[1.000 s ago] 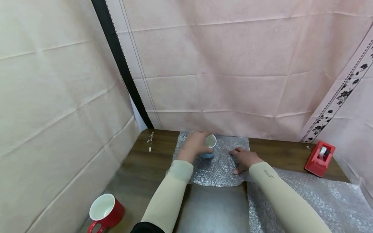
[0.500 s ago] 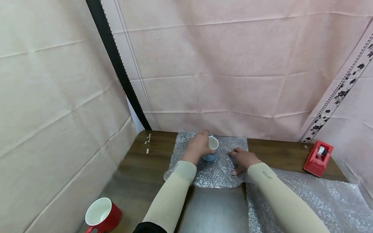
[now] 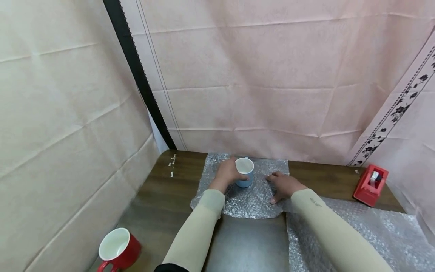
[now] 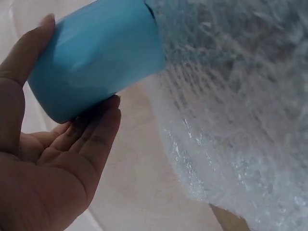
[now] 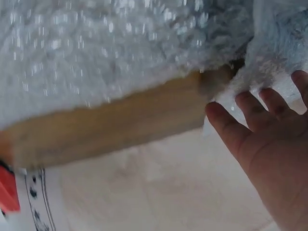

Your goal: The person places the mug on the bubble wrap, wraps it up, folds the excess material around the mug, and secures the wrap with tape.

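A blue mug (image 3: 245, 179) with a white inside stands upright on a sheet of bubble wrap (image 3: 251, 206) at the back of the table. My left hand (image 3: 227, 173) holds it from the left, thumb near me. In the left wrist view, thumb and fingers lie on opposite sides of the blue mug (image 4: 101, 55); its handle is mostly hidden. Right of the mug, my right hand (image 3: 285, 185) rests on the bubble wrap with its fingers spread. The right wrist view shows those fingers (image 5: 228, 126) extended at the edge of the bubble wrap (image 5: 96, 57).
A red mug (image 3: 126, 254) with a white inside is on the table (image 3: 153, 204) at the near left. At the right back sits a red tape dispenser (image 3: 370, 187). More bubble wrap (image 3: 377, 230) covers the right side. A pale cloth (image 3: 255, 94) hangs behind.
The blue mug has shifted slightly and shows more of its blue side. My left hand has come lower around its left side. The right hand stays in about the same place.
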`<act>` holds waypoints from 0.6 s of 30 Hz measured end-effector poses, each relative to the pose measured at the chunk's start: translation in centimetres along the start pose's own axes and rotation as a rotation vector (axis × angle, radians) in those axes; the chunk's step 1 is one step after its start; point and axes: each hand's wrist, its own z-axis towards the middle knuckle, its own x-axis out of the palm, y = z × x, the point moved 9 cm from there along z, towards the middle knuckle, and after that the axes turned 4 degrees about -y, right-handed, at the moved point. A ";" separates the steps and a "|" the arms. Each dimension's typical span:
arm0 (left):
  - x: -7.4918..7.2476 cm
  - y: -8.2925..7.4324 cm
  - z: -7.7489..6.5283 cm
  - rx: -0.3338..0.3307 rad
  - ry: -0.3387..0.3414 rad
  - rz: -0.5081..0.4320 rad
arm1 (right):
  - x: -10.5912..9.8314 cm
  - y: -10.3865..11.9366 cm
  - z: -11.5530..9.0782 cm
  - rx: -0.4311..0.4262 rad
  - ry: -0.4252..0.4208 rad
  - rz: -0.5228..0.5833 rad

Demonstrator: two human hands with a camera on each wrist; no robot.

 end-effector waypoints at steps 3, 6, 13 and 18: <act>0.1 0.3 -0.3 -0.012 0.010 -0.018 | 0.2 0.0 0.0 0.018 0.055 0.044; 0.9 1.0 0.5 0.004 -0.005 -0.040 | -0.2 -0.6 -0.1 0.018 0.118 0.131; 1.2 1.2 0.2 -0.042 -0.015 -0.068 | -2.5 -2.8 -0.8 0.077 0.168 0.542; 0.7 0.5 -1.3 -0.060 -0.042 -0.095 | -2.9 -6.5 0.5 0.263 0.084 0.600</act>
